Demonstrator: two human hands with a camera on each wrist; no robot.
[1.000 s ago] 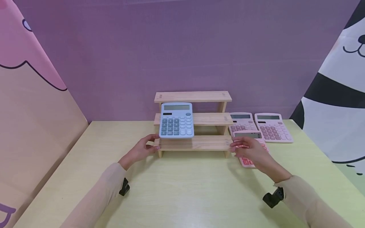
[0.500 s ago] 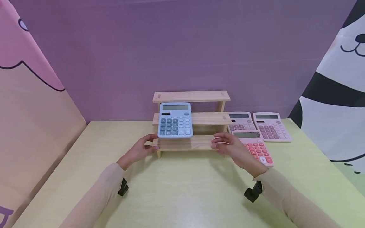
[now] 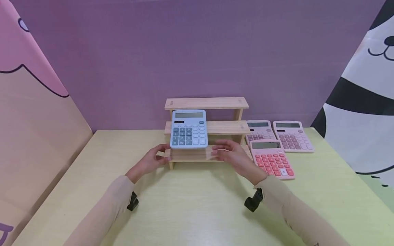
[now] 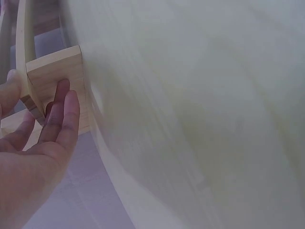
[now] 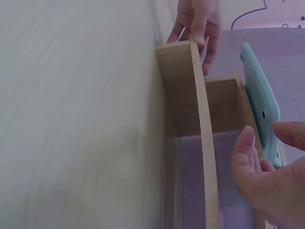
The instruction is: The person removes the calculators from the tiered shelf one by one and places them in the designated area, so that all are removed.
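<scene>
A light blue calculator (image 3: 189,129) leans upright on the wooden three-step stand (image 3: 229,127), its lower edge at the bottom step. My left hand (image 3: 149,161) grips the left end of that step; in the left wrist view the thumb lies on one face of the board and the fingers (image 4: 66,119) reach behind it. My right hand (image 3: 235,158) hovers over the bottom step, to the right of the calculator, fingers loosely bent and apart with nothing between them. In the right wrist view its fingertips are close to the calculator's edge (image 5: 267,117).
A pink calculator with coral keys (image 3: 272,159) lies right of the stand. Behind it are two paler pink calculators, one (image 3: 261,130) partly overlapped and one (image 3: 293,136) farther right. The pale wooden table (image 3: 184,212) meets a purple backdrop (image 3: 206,51).
My right hand has moved left from over the coral-keyed calculator, past the stand's right end, towards the blue calculator. The left hand and the blue calculator have stayed in place.
</scene>
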